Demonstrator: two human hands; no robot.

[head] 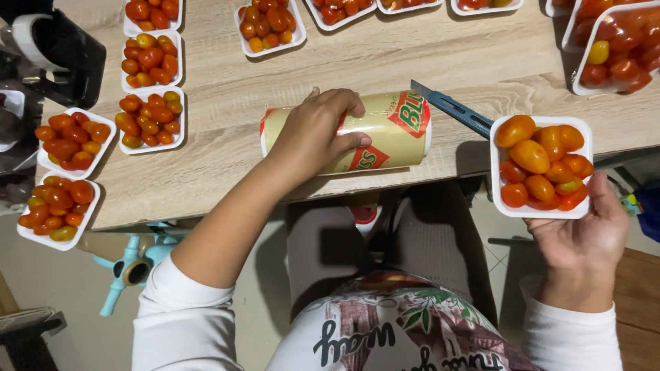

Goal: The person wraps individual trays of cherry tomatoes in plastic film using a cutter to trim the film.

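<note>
**Left hand on wrap roll, right hand holding filled tomato tray**

We have our left hand laid over the top of a fat yellow roll of cling film with red-and-green label patches. The fingers are curled over its far side and the thumb presses its near face, so the hand is clamped on the roll. The roll lies on its side on the light wooden table, close to the near edge, long axis running left-right.

Our right hand grips a white square foam tray full of red and orange cherry tomatoes. The thumb sits on the tray's right rim and the palm is under its near edge. The tray hangs partly off the table edge, just right of the roll and not touching it.

A blue-handled utility knife lies diagonally on the table between the roll and the held tray, its tip pointing to the far left.

More filled white trays:
- three in a column left of the roll
- two at the left table edge
- one at far centre
- more across the far edge, cut off by the frame

A larger tray of tomatoes under clear wrap sits at far right. A dark device with a white roll sits at the top left corner; we can't tell what it is.
</note>
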